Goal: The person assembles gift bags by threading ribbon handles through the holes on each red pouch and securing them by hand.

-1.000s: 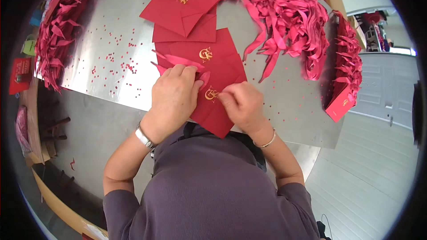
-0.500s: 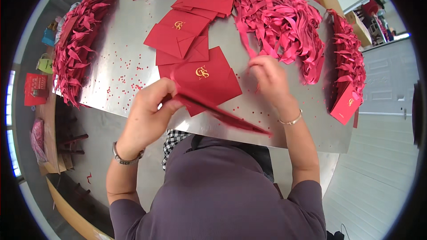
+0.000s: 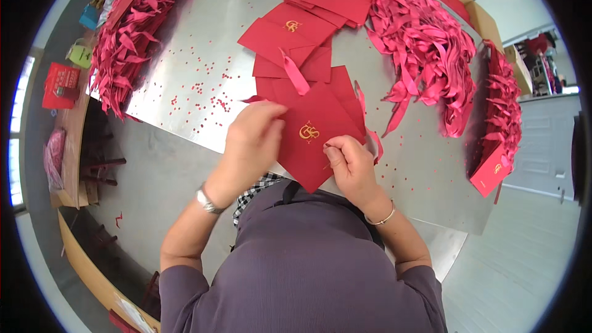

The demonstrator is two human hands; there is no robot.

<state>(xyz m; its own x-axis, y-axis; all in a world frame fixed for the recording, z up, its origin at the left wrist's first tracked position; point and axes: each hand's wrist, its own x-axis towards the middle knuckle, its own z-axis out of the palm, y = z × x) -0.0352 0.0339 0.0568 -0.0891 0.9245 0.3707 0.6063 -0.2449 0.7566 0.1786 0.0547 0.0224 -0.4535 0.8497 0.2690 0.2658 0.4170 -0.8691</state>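
Observation:
A flat red paper bag [image 3: 317, 108] with a gold emblem stands tilted in front of me, between my hands. My left hand [image 3: 253, 135] is at its left edge, fingers curled and slightly blurred; what they hold is hidden. At the bag's right edge, my right hand [image 3: 353, 163] is closed with thumb and forefinger pinched on a ribbon, whose pink length [image 3: 374, 142] shows beside the knuckles. Another pink ribbon piece [image 3: 295, 73] lies across the top of the bag. Behind it, more red bags [image 3: 287, 31] overlap in a row on the metal table [image 3: 203, 37].
A heap of pink ribbons [image 3: 419, 43] lies at the back right. Rows of beribboned bags stand at the left [image 3: 135, 37] and right [image 3: 499, 117] edges of the table. Small red paper dots [image 3: 216, 102] are scattered about. A cardboard box [image 3: 484, 18] is beyond the heap.
The held bag has turned from nearly edge-on to emblem facing me. My right hand has come from the ribbon heap down to the bag; my left has shifted right. The view has shifted.

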